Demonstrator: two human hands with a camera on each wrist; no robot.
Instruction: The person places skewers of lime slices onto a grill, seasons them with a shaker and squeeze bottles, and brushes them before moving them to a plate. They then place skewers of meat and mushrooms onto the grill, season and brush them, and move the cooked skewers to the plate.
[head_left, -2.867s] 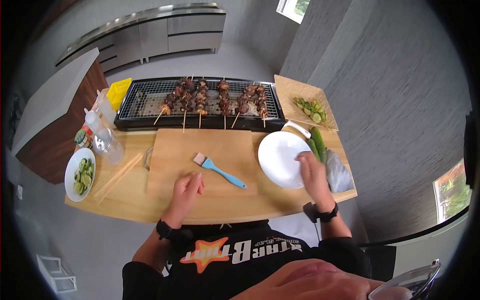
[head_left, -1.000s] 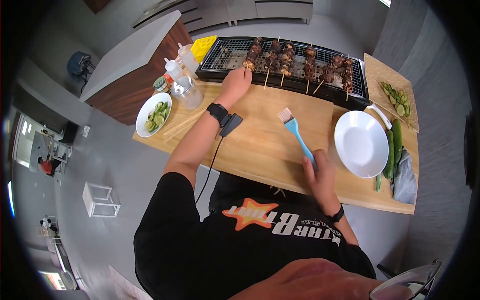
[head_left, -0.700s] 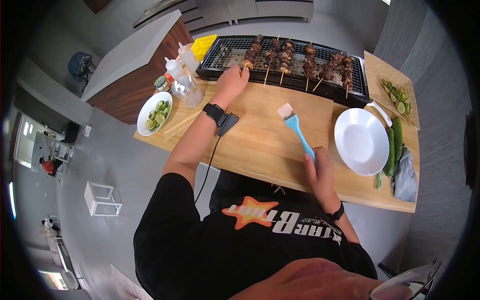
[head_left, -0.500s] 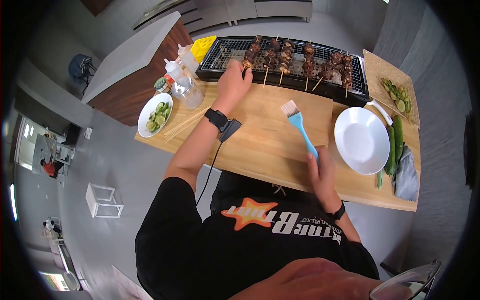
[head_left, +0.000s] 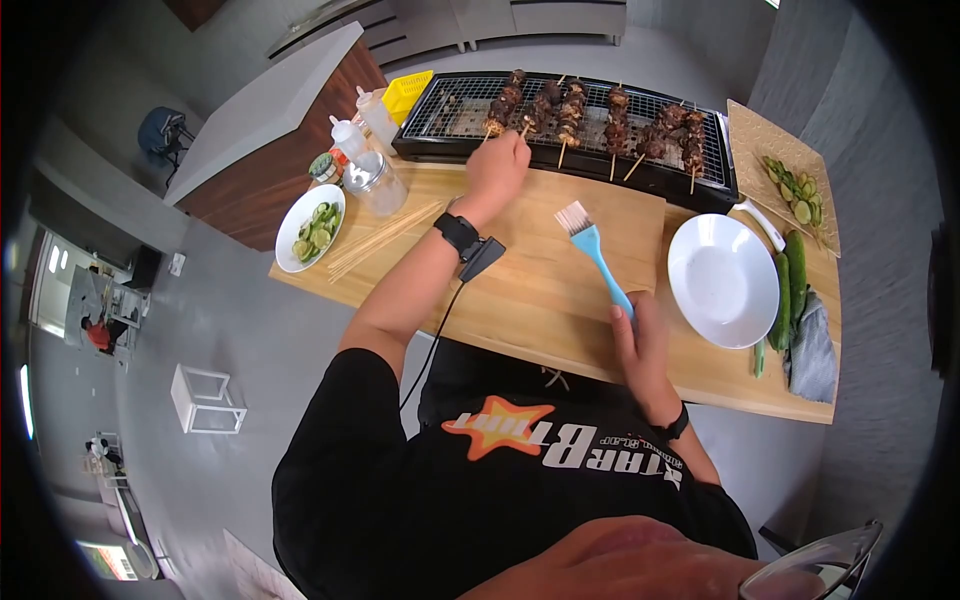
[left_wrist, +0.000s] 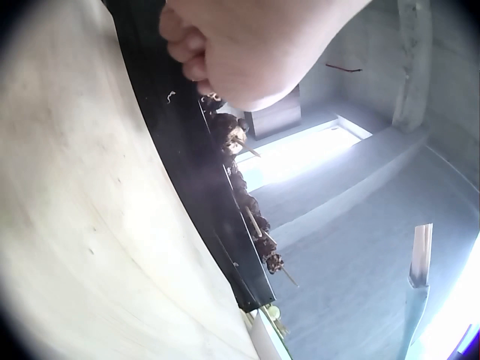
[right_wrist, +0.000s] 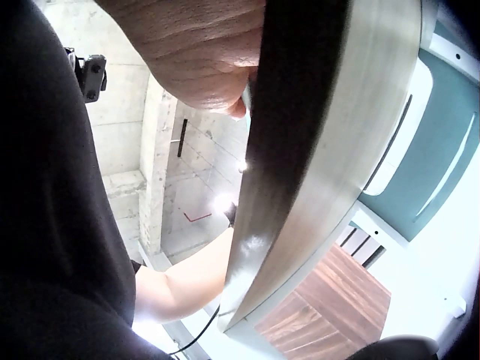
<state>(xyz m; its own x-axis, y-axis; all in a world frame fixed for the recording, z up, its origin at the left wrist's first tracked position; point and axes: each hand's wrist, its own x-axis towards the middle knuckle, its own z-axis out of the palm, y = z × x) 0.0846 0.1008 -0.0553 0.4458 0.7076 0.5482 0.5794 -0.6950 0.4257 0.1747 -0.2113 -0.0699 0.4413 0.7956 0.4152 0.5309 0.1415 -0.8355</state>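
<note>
My left hand [head_left: 497, 170] is at the front edge of the black grill [head_left: 440, 150], its fingers curled in the left wrist view. It pinches the stick end of the second meat skewer [head_left: 543, 103] from the left, whose meat lies on the grate. Just left of that lies the leftmost skewer [head_left: 504, 100], with its bare stick end pointing toward me. My right hand [head_left: 645, 345] grips the blue handle of a basting brush [head_left: 597, 262], bristles up and away from me, over the wooden cutting board [head_left: 520, 240]. The right wrist view mostly hides the brush.
Several more meat skewers [head_left: 618, 120] lie rightward on the grate. A white bowl [head_left: 722, 280], cucumbers [head_left: 790, 290] and a grey cloth [head_left: 812, 350] stand right of the board. Leftward are a bowl of cucumber slices [head_left: 285, 250], bamboo sticks [head_left: 385, 245], a shaker jar [head_left: 375, 185] and squeeze bottles [head_left: 348, 138].
The brush, which lay on the board at first, is now in my right hand. My left hand has moved rightward from the leftmost skewer to the second, whose stick end has shifted left.
</note>
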